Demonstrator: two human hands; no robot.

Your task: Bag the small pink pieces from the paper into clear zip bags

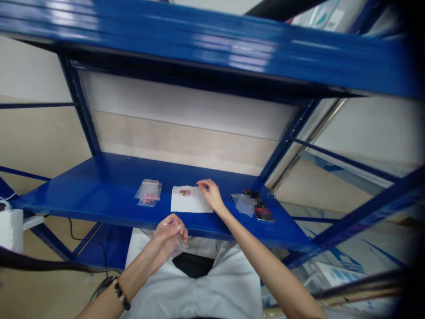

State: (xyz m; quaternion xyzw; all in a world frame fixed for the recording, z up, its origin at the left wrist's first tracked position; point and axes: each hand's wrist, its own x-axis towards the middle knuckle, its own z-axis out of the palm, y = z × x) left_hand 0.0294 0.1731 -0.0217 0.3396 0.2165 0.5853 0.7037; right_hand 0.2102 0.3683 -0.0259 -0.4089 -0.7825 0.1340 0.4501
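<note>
My left hand (168, 232), in front of the shelf's edge, has its fingers closed round a clear plastic bag (179, 247) with a few small pink pieces in it. My right hand (211, 195) hovers over the right side of a white sheet (186, 206), fingers loosely bent and apart, with nothing visible in them. To the left of its fingertips, a small heap of pink and brownish pieces (185, 192) lies on the sheet. Further left are clear zip bags (148, 188) holding more pink pieces; they partly overlap.
The blue metal shelf (116, 177) bears everything. At right lie clear empty-looking bags (243, 204) and a dark, partly blurred-out object (262, 208). A thick blue beam (199, 48) crosses overhead, with uprights at both sides. A white object (11, 230) stands at far left.
</note>
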